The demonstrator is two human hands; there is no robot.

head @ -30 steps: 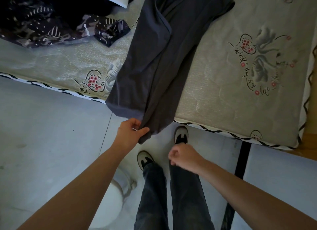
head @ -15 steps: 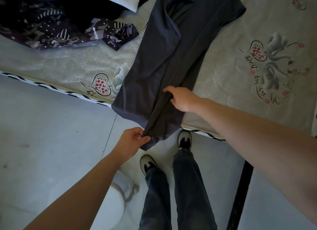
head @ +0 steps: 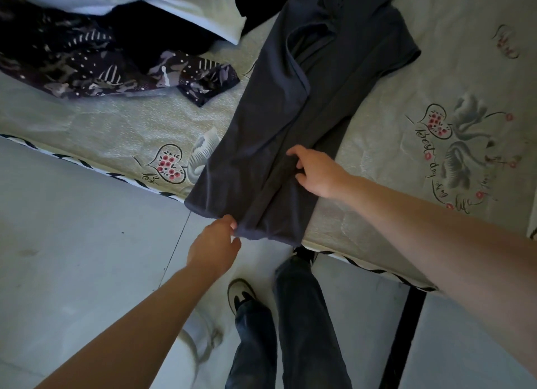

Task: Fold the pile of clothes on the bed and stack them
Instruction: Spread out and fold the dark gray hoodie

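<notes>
Feet come first: my two legs in dark blue jeans (head: 302, 330) stand on the pale grey floor (head: 72, 243), and one white and black shoe (head: 239, 294) peeks out by the bed. A white round thing (head: 191, 348) sits on the floor by my left arm, but it is too blurry to tell what it is. My left hand (head: 213, 249) reaches up to the bottom hem of the dark grey soft T-shirt (head: 270, 133), and my fingers and thumb pinch that hem where it hangs over the edge of the bed. A bit farther up, my right hand (head: 316, 171) rests on the lower part of the shirt with its fingers curled into the cloth beside a long fold. The shirt lies long and narrow across the cream mattress with heart and swan pictures (head: 406, 162), its sleeve sides folded in to the middle. Far up on the left is the pile of clothes: a dark patterned cloth with spots and stripes (head: 96, 72), something black (head: 157, 34) and something white (head: 186, 2).
</notes>
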